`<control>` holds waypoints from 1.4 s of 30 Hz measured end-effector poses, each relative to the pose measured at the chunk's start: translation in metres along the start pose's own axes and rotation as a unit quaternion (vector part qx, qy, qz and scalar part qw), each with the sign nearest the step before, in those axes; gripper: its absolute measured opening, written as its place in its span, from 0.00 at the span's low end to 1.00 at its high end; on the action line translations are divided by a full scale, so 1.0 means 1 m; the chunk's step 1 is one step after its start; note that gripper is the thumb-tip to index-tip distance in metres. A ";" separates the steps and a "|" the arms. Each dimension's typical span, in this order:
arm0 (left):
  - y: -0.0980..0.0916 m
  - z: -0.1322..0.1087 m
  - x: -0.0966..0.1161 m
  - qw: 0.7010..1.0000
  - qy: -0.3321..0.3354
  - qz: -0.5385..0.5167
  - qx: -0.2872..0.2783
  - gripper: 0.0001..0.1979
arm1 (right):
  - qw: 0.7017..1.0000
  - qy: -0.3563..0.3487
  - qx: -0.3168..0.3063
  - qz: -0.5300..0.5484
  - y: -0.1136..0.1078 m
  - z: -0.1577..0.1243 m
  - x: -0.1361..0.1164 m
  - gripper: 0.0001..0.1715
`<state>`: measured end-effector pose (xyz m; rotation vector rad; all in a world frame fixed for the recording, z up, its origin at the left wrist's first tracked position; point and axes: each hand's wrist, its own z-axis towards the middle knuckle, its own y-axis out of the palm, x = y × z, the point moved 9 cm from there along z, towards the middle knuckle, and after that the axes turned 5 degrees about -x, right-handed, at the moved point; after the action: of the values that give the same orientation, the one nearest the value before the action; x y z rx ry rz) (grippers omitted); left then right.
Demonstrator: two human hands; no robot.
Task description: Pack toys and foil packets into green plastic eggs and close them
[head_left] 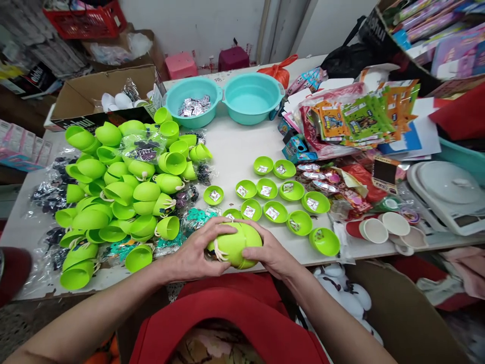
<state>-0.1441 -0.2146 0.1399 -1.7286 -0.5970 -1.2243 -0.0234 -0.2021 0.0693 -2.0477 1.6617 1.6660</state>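
Both my hands grip one lime-green plastic egg capsule at the near edge of the white table. My left hand wraps its left half, and my right hand presses on its right half. A pale cord sticks out at the seam. Just beyond the capsule lie several open green half shells, each with a small silver packet inside. A big heap of empty green half shells covers the left of the table.
Two teal basins stand at the back, the left one holding silver packets. A cardboard box sits back left. Bright toy packets pile up on the right near a white scale. Bagged small toys lie under the heap.
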 end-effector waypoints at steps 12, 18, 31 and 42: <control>-0.003 -0.008 -0.048 0.962 -0.214 -0.168 -0.020 0.28 | 0.989 -0.007 0.020 -0.149 0.002 0.005 -0.010 0.48; 0.009 -0.014 -0.053 0.941 -0.234 -0.242 -0.033 0.32 | 0.986 -0.017 0.042 -0.158 0.002 0.008 -0.007 0.46; 0.028 -0.020 -0.061 0.811 -0.370 -0.453 0.005 0.26 | 0.988 0.030 -0.002 -0.153 0.007 0.007 -0.001 0.53; 0.029 -0.014 -0.071 0.793 -0.413 -0.447 -0.025 0.27 | 0.994 0.065 0.024 -0.083 0.008 0.009 0.008 0.49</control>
<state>-0.1561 -0.2329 0.0649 -2.0569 -2.1072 -0.9696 -0.0362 -0.2053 0.0641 -2.2444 1.5006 1.4593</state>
